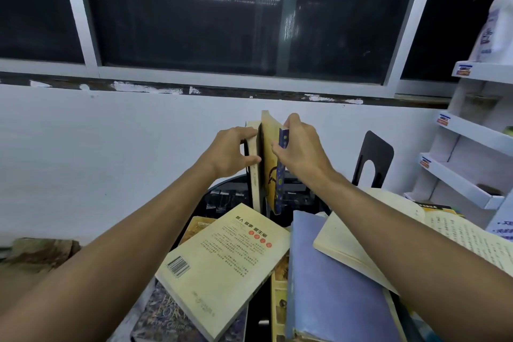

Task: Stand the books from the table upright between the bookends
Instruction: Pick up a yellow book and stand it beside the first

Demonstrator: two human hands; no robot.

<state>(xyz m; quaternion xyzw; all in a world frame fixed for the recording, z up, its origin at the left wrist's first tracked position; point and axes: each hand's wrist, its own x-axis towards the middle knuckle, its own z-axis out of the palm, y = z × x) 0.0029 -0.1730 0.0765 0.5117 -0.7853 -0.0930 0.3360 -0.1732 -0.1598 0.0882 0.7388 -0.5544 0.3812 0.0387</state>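
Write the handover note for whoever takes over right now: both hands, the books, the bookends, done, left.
Hands: left grip holds the upright cream book; right grip holds the blue-spined book.
Things: tan book stands between those two; black bookend stands apart to their right; the other isn't clearly visible.
Done: three books upright, hand-supported.
Left: barcode book, blue book, open book and others lie flat; then close up the bookend.

Cream book point(254, 175) gripped by my left hand point(230, 150), tan book point(269, 147), blue-spined book point(281, 183) pinched by my right hand point(302, 147): all upright. Black bookend point(373, 158) right, apart. Yellowed paperback point(222, 266) flat.
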